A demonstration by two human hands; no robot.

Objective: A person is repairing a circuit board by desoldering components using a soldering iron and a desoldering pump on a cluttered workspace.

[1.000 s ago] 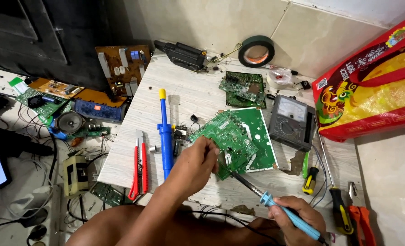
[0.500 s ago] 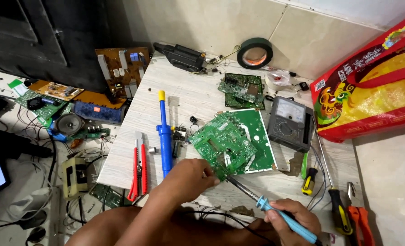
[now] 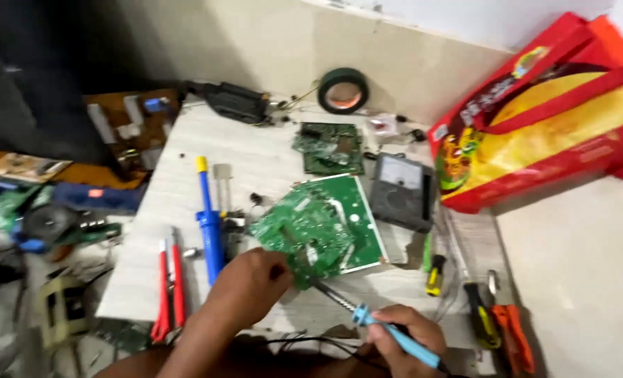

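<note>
The green circuit board (image 3: 318,227) lies at the centre of the frame on the pale work slab (image 3: 255,154), tilted so that its long axis runs from lower left to upper right. Its lower left corner is the part closest to you, and that corner is where both of your hands meet it.

Your left hand (image 3: 250,285) sits just below and left of the board, fingers curled and pinched at that near corner; whether they clamp the board edge itself or some small part on it, you cannot tell from this blurred view. Your right hand (image 3: 404,337) is lower and further right, near the bottom edge of the frame, closed around the blue handle of the soldering iron (image 3: 367,318). The iron's shaft slants up and to the left, so its tip lands at the board's near edge, right beside your left fingertips. Your left hand is the nearer one to the board; your right reaches it only through the iron.

Further out, a blue desoldering pump (image 3: 209,220) lies upright in the frame just left of the board, with red-handled pliers (image 3: 168,287) further left. A grey multimeter (image 3: 402,190) rests just right of the board, a smaller green board (image 3: 329,147) above it, and a roll of dark tape (image 3: 343,89) at the top.
</note>
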